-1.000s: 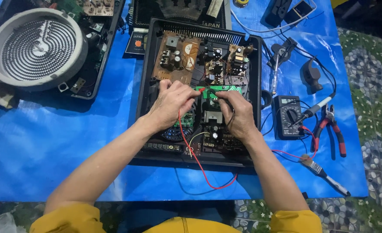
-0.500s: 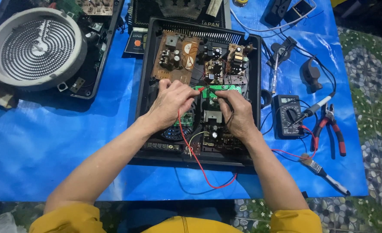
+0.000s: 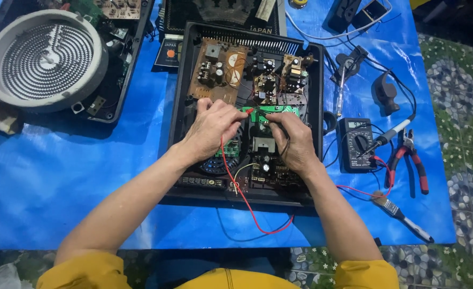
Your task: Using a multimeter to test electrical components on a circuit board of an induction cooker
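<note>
An opened black appliance case [image 3: 177, 107] lies on a blue sheet, with brown circuit boards [image 3: 217, 69] at its far end and a small green board [image 3: 276, 111] in the middle. My left hand [image 3: 212, 128] pinches a red test probe whose tip touches the green board's left end; its red lead [image 3: 247, 200] loops down over the case's near edge. My right hand [image 3: 295, 142] holds a black probe against the green board. Both leads run to a black multimeter [image 3: 356, 143] at the right.
A round grey coil heater [image 3: 44, 59] sits in another open case at far left. Right of the case lie a soldering iron [image 3: 391, 136], red-handled pliers [image 3: 410, 160], a small brush [image 3: 399, 214], a screwdriver [image 3: 342, 88] and black parts at the far edge.
Both hands stay on the green board; only small shifts of the fingers and probes show.
</note>
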